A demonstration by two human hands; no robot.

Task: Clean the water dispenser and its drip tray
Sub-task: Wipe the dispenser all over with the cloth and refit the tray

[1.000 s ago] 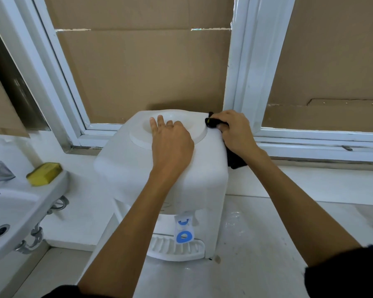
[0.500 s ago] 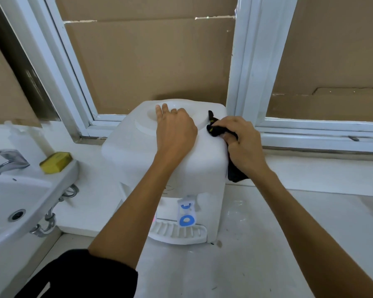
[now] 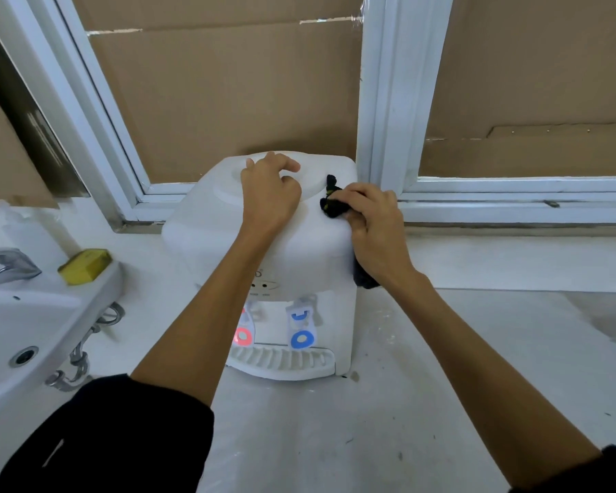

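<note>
A white tabletop water dispenser (image 3: 207,240) stands on the counter under the window. Its slotted white drip tray (image 3: 285,364) juts out at the front, below a red tap (image 3: 243,336) and a blue tap (image 3: 301,338). My left hand (image 3: 269,197) rests on the dispenser's top at the round bottle opening, fingers curled on its rim. My right hand (image 3: 374,222) presses a black cloth (image 3: 333,204) against the top right corner; part of the cloth hangs down the right side.
A white washbasin (image 3: 32,329) with a chrome faucet (image 3: 4,266) is at the left, a yellow sponge (image 3: 84,265) on its rim. White window frames (image 3: 388,101) backed with cardboard rise directly behind the dispenser. The pale counter (image 3: 441,386) extends right and forward.
My right hand has wiped the cloth forward along the dispenser's top right edge. My left hand's fingers have curled on the opening. The view has drawn back, revealing both taps.
</note>
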